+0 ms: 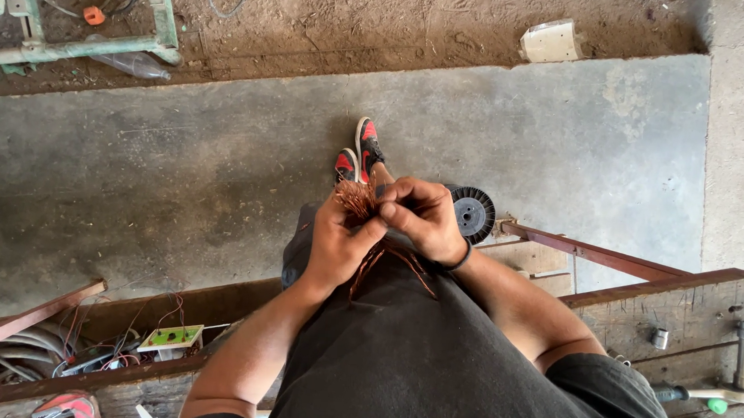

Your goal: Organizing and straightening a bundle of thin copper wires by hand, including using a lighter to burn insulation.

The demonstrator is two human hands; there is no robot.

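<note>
Both hands close, left hand (336, 243) and right hand (422, 216) fingers clenched around thin copper wire strands (357, 200), gleaming, fanned bundle.

**Concrete floor and wooden bench**

The grey concrete floor (179, 165) meets bare dirt (382, 23) — a pale block (552, 41) lies there. On the wooden bench (688, 323) rest a hammer (741, 364) and socket (660, 338) — wires (8, 355) lie left.

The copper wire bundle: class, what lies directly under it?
Under the copper wire bundle show red-and-black shoes on the concrete floor. The left hand and right hand cover its middle.
</note>
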